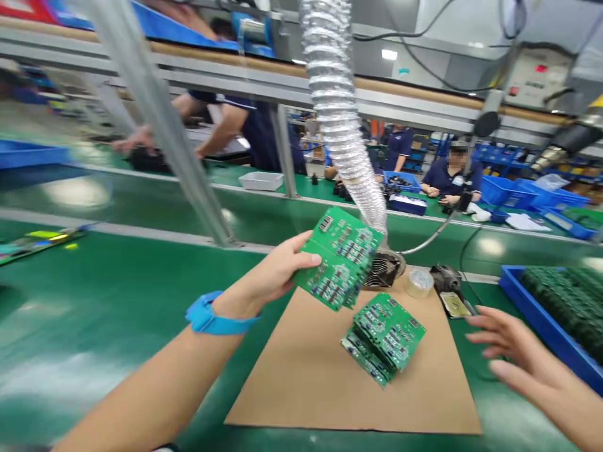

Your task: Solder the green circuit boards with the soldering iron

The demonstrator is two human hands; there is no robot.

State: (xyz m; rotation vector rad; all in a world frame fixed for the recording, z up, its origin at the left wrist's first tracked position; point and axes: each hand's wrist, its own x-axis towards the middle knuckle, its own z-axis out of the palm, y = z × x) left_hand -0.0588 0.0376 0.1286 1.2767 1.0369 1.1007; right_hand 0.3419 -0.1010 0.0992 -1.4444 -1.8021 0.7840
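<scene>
In my left hand (277, 270), which wears a blue wrist strap (221, 315), is a small stack of green circuit boards (342, 257), thumb on top and fingers beneath. The boards are tilted and held above a brown cardboard sheet (292, 370). Lower and to the right, a second stack of circuit boards (391, 329) lies unevenly on the cardboard. My right hand (513, 348) is off the cardboard's right edge, fingers apart, holding nothing. It is between that stack and a blue bin (556, 329) filled with rows of green boards.
A fan (382, 271) with a silver flexible duct (330, 100) stands behind the cardboard. Beside it are a roll of clear tape (419, 282) and a soldering stand (450, 292). A metal post (164, 125) rises at left. Co-workers sit across the bench.
</scene>
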